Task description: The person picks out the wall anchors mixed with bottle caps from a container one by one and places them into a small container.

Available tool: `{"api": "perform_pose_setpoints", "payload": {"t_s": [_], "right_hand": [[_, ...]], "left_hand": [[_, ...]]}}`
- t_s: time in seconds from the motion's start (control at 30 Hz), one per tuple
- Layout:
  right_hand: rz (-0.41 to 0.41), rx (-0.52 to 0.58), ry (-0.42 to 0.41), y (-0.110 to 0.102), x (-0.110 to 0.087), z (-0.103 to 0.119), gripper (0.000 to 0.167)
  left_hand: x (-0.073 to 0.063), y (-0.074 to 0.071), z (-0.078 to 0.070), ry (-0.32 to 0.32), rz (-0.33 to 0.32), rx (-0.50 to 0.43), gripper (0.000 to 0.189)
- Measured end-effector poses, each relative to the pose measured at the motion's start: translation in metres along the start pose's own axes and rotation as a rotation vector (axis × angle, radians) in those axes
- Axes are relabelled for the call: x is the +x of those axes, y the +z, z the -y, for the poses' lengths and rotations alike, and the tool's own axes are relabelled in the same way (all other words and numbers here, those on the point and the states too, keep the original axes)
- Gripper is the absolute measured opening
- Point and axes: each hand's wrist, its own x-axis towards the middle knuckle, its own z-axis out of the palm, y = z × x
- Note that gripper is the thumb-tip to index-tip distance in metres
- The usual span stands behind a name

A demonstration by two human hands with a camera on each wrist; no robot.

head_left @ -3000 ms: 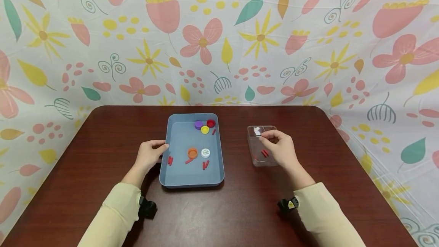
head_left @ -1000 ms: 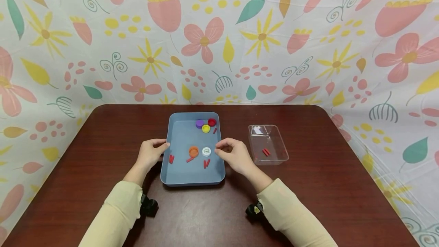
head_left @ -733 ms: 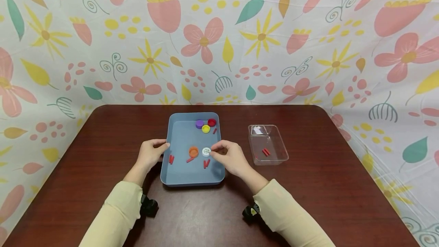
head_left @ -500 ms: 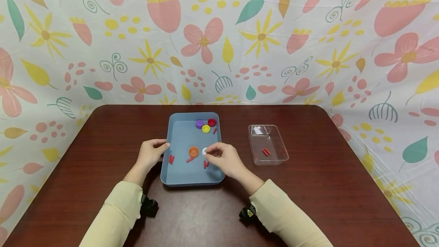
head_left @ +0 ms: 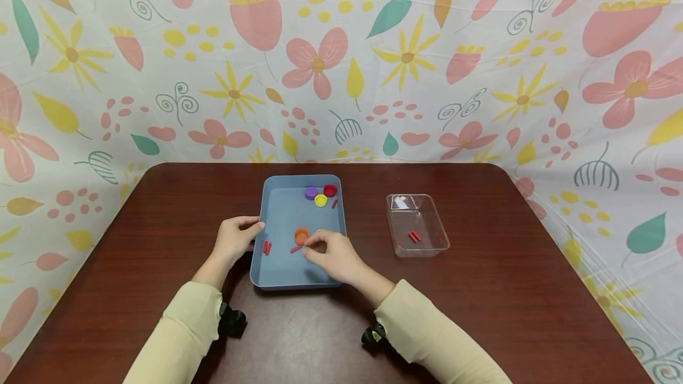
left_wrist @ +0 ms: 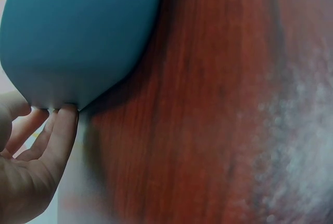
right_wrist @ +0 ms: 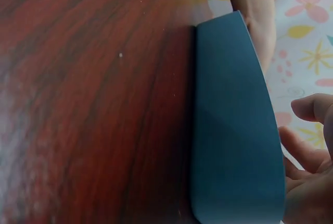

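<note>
A blue-grey tray point(head_left: 285, 274) lies on the table, and my left hand point(head_left: 235, 239) grips its left side, thumb at the rim. In the left wrist view my fingers bear on the outer wall of the tray point(left_wrist: 83, 36). My right hand point(head_left: 336, 256) hovers over the tray, thumb and index fingertips slightly apart at the end of a short red stick point(head_left: 296, 248). Just above that stick is an orange bottle cap point(head_left: 301, 236). A white cap and two red sticks are almost wholly hidden by the right hand. The right wrist view shows a gap between thumb and fingers.
Purple point(head_left: 311, 193), yellow point(head_left: 321, 201) and red caps point(head_left: 329, 190) sit in the tray's far right corner beside a red stick point(head_left: 334, 204). Two red sticks point(head_left: 267, 248) lie near its left wall. A clear plastic box point(head_left: 427, 218) to the right holds red sticks point(head_left: 414, 236).
My right hand has come from the clear box, over the tray's right rim and past the white cap, leftward to the red stick by the orange cap. The left hand stays at the tray.
</note>
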Motion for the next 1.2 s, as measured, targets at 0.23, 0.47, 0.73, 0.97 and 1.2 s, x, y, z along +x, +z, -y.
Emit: {"api": "perform_pose_setpoints", "payload": {"t_s": [0.23,0.47,0.73,0.97,1.2], "right_hand": [[0.011,-0.032,0.02,0.009,0.003,0.005,0.023],[0.023,-0.012,0.017,0.017,0.006,0.004,0.02],[0.025,-0.069,0.022,0.013,0.008,0.004,0.02],[0.051,-0.181,0.065,0.013,0.01,0.002,0.018],[0.047,-0.253,0.065,0.018,0.014,0.001,0.015]], "left_hand": [[0.0,0.0,0.001,-0.003,0.002,0.008,0.042],[0.0,0.0,0.0,-0.009,0.004,0.006,0.042],[0.0,-0.001,0.0,-0.014,0.002,-0.002,0.043],[0.001,-0.001,0.001,-0.015,0.0,-0.005,0.043],[0.0,0.0,0.001,-0.013,0.0,0.0,0.042]]}}
